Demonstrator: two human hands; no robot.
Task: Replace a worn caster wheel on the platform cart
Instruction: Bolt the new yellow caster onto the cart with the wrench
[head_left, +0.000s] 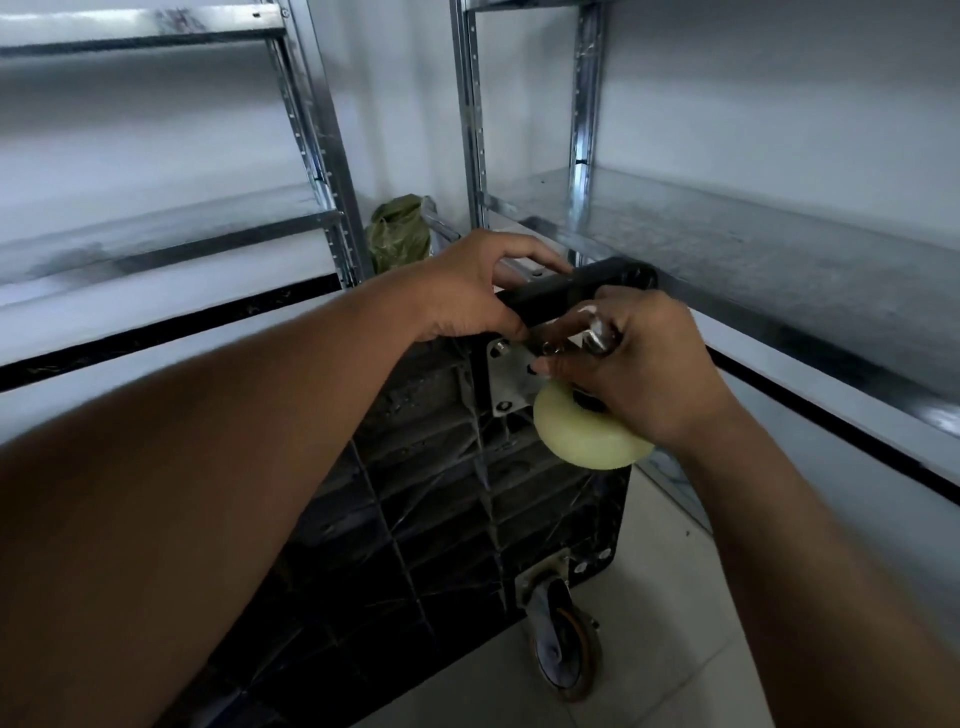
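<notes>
Where steel shelves (727, 249) line the walls (405, 104), the cart (441, 519) stands upended on tiles (665, 597).

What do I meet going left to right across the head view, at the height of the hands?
A shelf post → green bag → left hand gripping the cart → right hand holding a metal tool → metal shelf. The pale wheel overlaps the right hand, so it is left out.
</notes>
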